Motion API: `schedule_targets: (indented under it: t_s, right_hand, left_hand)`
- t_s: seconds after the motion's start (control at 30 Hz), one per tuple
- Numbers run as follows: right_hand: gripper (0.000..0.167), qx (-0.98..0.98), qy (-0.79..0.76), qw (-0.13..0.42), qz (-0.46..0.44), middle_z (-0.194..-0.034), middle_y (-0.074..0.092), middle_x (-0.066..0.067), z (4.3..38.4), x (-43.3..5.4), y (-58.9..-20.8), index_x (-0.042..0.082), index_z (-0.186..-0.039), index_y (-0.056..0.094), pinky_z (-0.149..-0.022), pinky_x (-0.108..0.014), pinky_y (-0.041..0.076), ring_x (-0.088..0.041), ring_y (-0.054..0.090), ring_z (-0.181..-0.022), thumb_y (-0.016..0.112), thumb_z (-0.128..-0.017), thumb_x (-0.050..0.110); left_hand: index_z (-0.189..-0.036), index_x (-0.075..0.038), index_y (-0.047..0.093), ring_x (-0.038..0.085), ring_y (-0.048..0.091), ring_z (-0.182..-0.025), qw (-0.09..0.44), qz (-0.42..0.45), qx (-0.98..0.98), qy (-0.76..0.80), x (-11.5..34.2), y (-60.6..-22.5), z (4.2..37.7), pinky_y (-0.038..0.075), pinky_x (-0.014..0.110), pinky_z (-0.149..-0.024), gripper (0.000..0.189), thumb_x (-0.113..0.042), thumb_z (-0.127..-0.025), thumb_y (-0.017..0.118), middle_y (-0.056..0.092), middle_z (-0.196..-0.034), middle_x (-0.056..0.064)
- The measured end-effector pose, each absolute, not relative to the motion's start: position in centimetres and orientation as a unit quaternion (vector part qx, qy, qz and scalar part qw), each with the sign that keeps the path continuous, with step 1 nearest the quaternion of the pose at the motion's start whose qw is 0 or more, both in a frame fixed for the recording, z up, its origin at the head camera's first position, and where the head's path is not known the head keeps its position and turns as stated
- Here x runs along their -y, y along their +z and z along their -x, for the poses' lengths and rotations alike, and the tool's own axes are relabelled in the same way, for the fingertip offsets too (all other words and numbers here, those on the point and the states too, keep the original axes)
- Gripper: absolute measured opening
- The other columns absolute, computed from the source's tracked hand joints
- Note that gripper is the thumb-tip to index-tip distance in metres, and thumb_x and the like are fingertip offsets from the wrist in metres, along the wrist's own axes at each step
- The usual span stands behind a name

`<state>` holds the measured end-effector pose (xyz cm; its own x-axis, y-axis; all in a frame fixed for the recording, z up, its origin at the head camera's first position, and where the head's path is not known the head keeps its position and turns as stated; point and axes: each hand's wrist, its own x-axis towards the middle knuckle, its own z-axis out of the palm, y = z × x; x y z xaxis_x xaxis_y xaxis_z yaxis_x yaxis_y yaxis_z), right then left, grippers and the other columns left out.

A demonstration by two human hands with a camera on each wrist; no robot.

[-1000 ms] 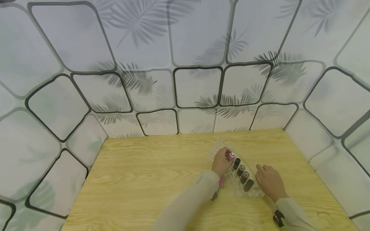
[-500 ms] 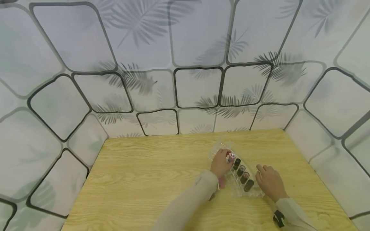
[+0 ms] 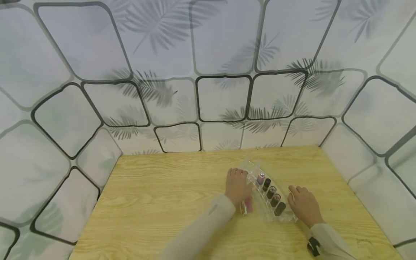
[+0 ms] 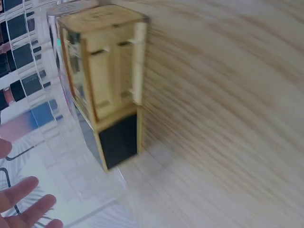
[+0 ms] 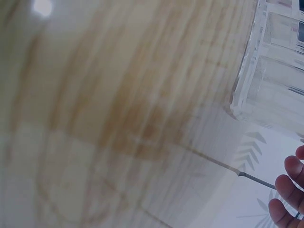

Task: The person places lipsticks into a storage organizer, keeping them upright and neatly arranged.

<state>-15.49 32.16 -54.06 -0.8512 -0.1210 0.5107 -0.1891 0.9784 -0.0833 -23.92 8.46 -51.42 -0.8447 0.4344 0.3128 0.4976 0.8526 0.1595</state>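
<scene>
A clear stepped display rack [image 3: 267, 213] stands on the table with a row of lipsticks in it. The rearmost, a pink lipstick [image 3: 261, 178] with a sparkling top, sits behind several dark-capped lipsticks [image 3: 271, 192]. My left hand [image 3: 238, 186] hovers at the rack's left side, its fingers [image 4: 29, 202] apart and holding nothing. Beneath it stand a gold lipstick tube [image 4: 114, 71] with a black base and a pink tube [image 3: 248, 204], partly covered by the hand in the head view. My right hand [image 3: 304, 205] lies by the rack's right end, fingers [image 5: 288, 187] loosely bent; whether it touches the rack is unclear.
The wood-grain table [image 3: 156, 202] stretches left of the rack. Patterned cloth walls [image 3: 221, 97] enclose its back and sides. A black strap [image 3: 313, 246] is on the right wrist.
My left hand has let go of the pink lipstick, which now stands in the rack. That hand has drawn left, uncovering the gold tube. The right hand keeps its place.
</scene>
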Motion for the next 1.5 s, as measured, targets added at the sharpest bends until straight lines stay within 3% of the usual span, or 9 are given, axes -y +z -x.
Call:
schedule_targets:
  t_s: [0.3, 0.53, 0.67, 0.93, 1.23, 1.5]
  right_hand:
    - [0.019, 0.959, 0.067, 0.263, -0.081, -0.068, 0.057, -0.013, 15.6, -32.3, -54.2, -0.002, -0.096, 0.061, -0.047, -0.041, 0.043, -0.029, 0.052, -0.059, 0.057, -0.079, 0.006]
    - [0.019, 0.96, 0.069, 0.26, -0.081, -0.068, 0.056, -0.012, 15.5, -32.1, -53.9, -0.002, -0.095, 0.061, -0.048, -0.04, 0.043, -0.028, 0.052, -0.06, 0.057, -0.079, 0.007]
    - [0.019, 0.959, 0.068, 0.26, -0.084, -0.068, 0.056, -0.012, 15.4, -32.0, -53.8, -0.002, -0.095, 0.061, -0.048, -0.04, 0.043, -0.028, 0.052, -0.06, 0.058, -0.078, 0.006]
    - [0.018, 0.96, 0.072, 0.259, -0.084, -0.067, 0.056, -0.012, 15.4, -32.0, -53.7, -0.002, -0.095, 0.06, -0.047, -0.04, 0.043, -0.028, 0.052, -0.059, 0.058, -0.078, 0.004]
    - [0.017, 0.953, 0.072, 0.279, -0.096, -0.064, 0.054, -0.011, 15.5, -32.1, -53.9, -0.003, -0.092, 0.06, -0.044, -0.037, 0.041, -0.026, 0.049, -0.056, 0.057, -0.077, 0.004]
    - [0.019, 0.959, 0.076, 0.259, -0.086, -0.068, 0.058, -0.012, 15.4, -32.0, -53.7, -0.002, -0.096, 0.061, -0.048, -0.04, 0.044, -0.028, 0.053, -0.06, 0.059, -0.077, 0.004]
  left_hand:
    - [-0.113, -0.011, 0.062, 0.025, 0.057, -0.104, 0.116, 0.221, 0.962, -0.112, -5.5, -52.5, 22.9, 0.042, 0.042, -0.1, 0.042, -0.039, -0.083, 0.059, 0.064, -0.109, 0.007]
    - [-0.112, -0.009, 0.06, 0.02, 0.057, -0.082, 0.084, 0.203, 0.97, -0.101, -4.7, -53.7, 21.2, 0.05, 0.033, -0.074, 0.042, -0.039, -0.083, 0.06, 0.064, -0.094, 0.007]
    - [-0.118, -0.007, 0.058, 0.021, 0.057, -0.079, 0.051, 0.179, 0.976, -0.108, -4.8, -54.3, 20.3, 0.05, 0.032, -0.066, 0.05, -0.041, -0.081, 0.061, 0.062, -0.092, 0.009]
    - [-0.114, -0.002, 0.058, 0.024, 0.057, -0.072, 0.038, 0.153, 0.977, -0.143, -5.1, -54.3, 18.9, 0.048, 0.032, -0.059, 0.051, -0.038, -0.079, 0.062, 0.061, -0.086, 0.012]
    - [-0.116, -0.001, 0.057, 0.026, 0.056, -0.074, 0.015, 0.138, 0.976, -0.166, -5.1, -53.9, 18.7, 0.048, 0.035, -0.062, 0.049, -0.035, -0.081, 0.058, 0.061, -0.087, 0.014]
    - [-0.119, 0.001, 0.055, 0.027, 0.056, -0.075, -0.009, 0.123, 0.979, -0.164, -4.7, -53.8, 18.8, 0.048, 0.036, -0.061, 0.054, -0.036, -0.081, 0.058, 0.06, -0.088, 0.015]
